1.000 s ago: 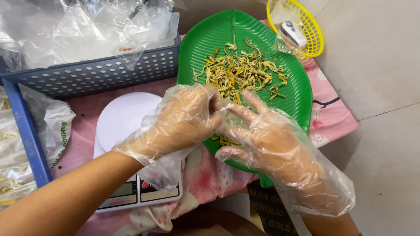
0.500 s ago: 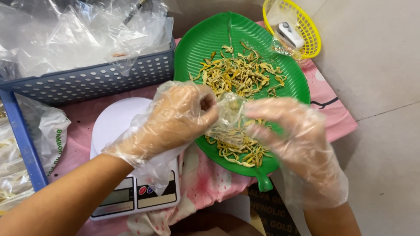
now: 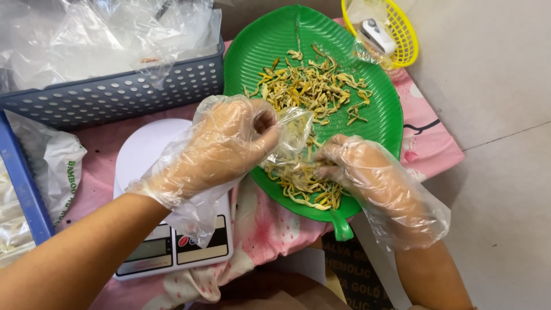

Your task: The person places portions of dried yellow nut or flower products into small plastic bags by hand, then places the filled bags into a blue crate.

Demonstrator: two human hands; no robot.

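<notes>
Gloves on both hands, loose clear plastic. Our left hand (image 3: 227,143) is closed in a pinch on the mouth of a small clear bag (image 3: 290,140), holding it up over the near part of the green tray (image 3: 258,51). Our right hand (image 3: 367,175) has its fingers curled down into the dried strips (image 3: 313,86) at the bag's mouth; we cannot tell whether it has any pinched yet.

Risks, as we judge them:
- Bag is slack and held at one edge only; the mouth could fold shut and strips would fall beside it.
- Bag sits near the tray's front rim; strips dropped there could slide off onto the pink cloth (image 3: 270,229).
- Loose glove film could snag strips and scatter them.
- Scale (image 3: 166,241) lies partly under our left wrist; a press there could upset a reading.
</notes>
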